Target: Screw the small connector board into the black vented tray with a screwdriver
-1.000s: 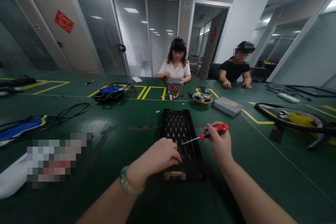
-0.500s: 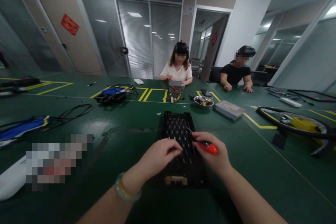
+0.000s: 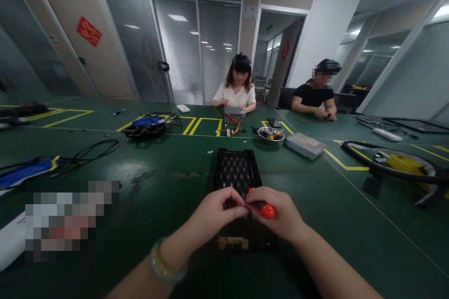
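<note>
A black rectangular panel (image 3: 234, 170) with a raised edge and rows of small pale marks lies on the green table in front of me, its long side pointing away. Over its middle, my right hand (image 3: 275, 205) is closed around a red and black screwdriver (image 3: 267, 210); only part of the handle shows. My left hand (image 3: 224, 205), with a pale bangle on the wrist, is pinched, its fingertips meeting those of the right hand. Anything between those fingertips is too small or hidden to make out. At the panel's near end sits an orange-brown part (image 3: 232, 243).
Beyond the panel stand a metal bowl of small parts (image 3: 271, 136) and a grey metal box (image 3: 304, 145). A black-rimmed frame with yellow inside (image 3: 400, 166) lies to the right. Blue items with black cables (image 3: 31, 173) lie left. Two people (image 3: 234, 88) sit across the table.
My right hand has moved left and toward me with the screwdriver, and its fingertips now meet the left hand's. The co-worker at far right has brought both hands together.
</note>
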`<state>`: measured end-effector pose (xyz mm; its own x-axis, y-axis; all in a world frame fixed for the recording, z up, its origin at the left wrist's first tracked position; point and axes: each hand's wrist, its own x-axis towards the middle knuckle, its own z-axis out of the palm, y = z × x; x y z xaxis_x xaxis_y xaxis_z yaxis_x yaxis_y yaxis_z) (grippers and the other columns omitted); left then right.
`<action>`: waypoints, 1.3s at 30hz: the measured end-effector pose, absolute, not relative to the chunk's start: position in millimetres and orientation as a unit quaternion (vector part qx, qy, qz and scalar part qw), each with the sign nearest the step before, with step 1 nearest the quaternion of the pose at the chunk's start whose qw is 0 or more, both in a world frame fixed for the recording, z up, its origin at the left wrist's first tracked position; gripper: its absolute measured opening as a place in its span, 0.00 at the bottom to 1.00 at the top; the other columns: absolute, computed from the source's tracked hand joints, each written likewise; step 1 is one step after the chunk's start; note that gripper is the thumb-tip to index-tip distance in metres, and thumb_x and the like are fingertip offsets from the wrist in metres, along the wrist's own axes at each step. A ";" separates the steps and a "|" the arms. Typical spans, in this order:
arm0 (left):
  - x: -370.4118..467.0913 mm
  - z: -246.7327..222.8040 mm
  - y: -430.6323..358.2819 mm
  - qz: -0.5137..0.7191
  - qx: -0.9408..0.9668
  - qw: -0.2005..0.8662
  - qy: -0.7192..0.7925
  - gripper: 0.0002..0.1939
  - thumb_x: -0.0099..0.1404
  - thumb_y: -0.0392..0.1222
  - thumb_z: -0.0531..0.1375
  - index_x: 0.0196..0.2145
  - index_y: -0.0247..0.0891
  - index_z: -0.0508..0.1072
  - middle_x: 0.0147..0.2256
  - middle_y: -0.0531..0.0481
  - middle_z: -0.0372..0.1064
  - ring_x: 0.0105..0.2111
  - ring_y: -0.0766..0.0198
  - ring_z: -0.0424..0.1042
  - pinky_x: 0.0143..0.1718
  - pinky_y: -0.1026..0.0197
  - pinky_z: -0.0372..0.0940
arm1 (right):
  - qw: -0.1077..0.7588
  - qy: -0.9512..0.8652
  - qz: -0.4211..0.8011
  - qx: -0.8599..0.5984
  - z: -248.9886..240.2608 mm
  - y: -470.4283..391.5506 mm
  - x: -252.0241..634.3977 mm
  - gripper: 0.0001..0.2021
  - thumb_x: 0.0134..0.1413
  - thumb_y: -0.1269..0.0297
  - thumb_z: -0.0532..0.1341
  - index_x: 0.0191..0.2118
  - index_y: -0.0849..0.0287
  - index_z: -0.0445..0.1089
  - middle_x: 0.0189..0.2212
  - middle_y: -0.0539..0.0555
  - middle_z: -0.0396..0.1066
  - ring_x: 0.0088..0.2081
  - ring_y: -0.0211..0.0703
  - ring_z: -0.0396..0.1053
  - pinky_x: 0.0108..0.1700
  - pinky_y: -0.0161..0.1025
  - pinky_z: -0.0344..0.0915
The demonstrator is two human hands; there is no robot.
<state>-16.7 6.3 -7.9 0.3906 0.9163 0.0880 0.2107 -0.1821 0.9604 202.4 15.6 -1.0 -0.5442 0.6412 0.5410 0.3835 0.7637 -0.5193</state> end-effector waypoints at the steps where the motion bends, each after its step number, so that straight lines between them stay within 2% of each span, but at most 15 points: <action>1: -16.7 -9.6 7.2 0.364 0.664 0.505 0.414 0.10 0.59 0.44 0.66 0.35 0.36 0.74 0.34 0.51 0.74 0.36 0.64 0.72 0.39 0.62 0.66 | 0.367 -0.866 0.168 -0.296 -0.1 15.2 202.9 0.10 0.58 0.68 0.63 0.45 0.50 0.71 0.41 0.50 0.76 0.44 0.40 0.74 0.48 0.39 0.71; 5: -17.1 -12.4 10.2 0.368 0.621 0.558 0.409 0.11 0.58 0.44 0.67 0.34 0.35 0.73 0.34 0.51 0.74 0.35 0.64 0.72 0.38 0.62 0.66 | 0.359 -0.873 0.159 -0.290 0.8 15.4 203.1 0.11 0.58 0.67 0.63 0.46 0.49 0.71 0.41 0.51 0.76 0.43 0.40 0.75 0.46 0.38 0.72; 10: -18.4 -8.0 10.5 0.365 0.585 0.611 0.389 0.14 0.58 0.42 0.67 0.41 0.34 0.76 0.40 0.48 0.77 0.41 0.62 0.74 0.47 0.58 0.67 | 0.356 -0.879 0.135 -0.289 0.3 15.6 201.8 0.09 0.58 0.65 0.63 0.45 0.49 0.71 0.41 0.50 0.76 0.42 0.39 0.75 0.45 0.37 0.71; 16: -21.8 -8.9 10.8 0.329 0.572 0.634 0.404 0.16 0.58 0.45 0.67 0.42 0.35 0.78 0.40 0.48 0.78 0.41 0.61 0.75 0.48 0.57 0.66 | 0.343 -0.888 0.117 -0.282 1.6 14.6 201.4 0.07 0.60 0.64 0.62 0.44 0.50 0.71 0.41 0.50 0.77 0.42 0.40 0.75 0.44 0.37 0.71; 23: -22.7 -6.4 10.8 0.315 0.643 0.553 0.427 0.13 0.62 0.48 0.64 0.39 0.36 0.79 0.38 0.50 0.76 0.40 0.62 0.73 0.47 0.60 0.64 | 0.331 -0.892 0.113 -0.288 0.3 14.7 200.8 0.07 0.60 0.62 0.63 0.44 0.50 0.71 0.39 0.50 0.77 0.40 0.39 0.75 0.43 0.37 0.71; 31: -20.4 -4.3 10.2 0.321 0.701 0.477 0.422 0.13 0.65 0.50 0.61 0.39 0.39 0.81 0.39 0.50 0.74 0.41 0.62 0.72 0.46 0.62 0.64 | 0.340 -0.889 0.092 -0.291 2.0 13.2 202.8 0.07 0.59 0.61 0.63 0.43 0.51 0.71 0.38 0.50 0.77 0.38 0.39 0.76 0.42 0.36 0.70; 39: -18.1 -3.8 8.9 0.337 0.677 0.492 0.432 0.12 0.63 0.49 0.63 0.38 0.38 0.81 0.37 0.51 0.75 0.39 0.62 0.72 0.45 0.61 0.64 | 0.334 -0.893 0.068 -0.293 2.2 12.5 202.7 0.07 0.59 0.61 0.63 0.43 0.51 0.70 0.38 0.49 0.77 0.38 0.38 0.76 0.40 0.36 0.68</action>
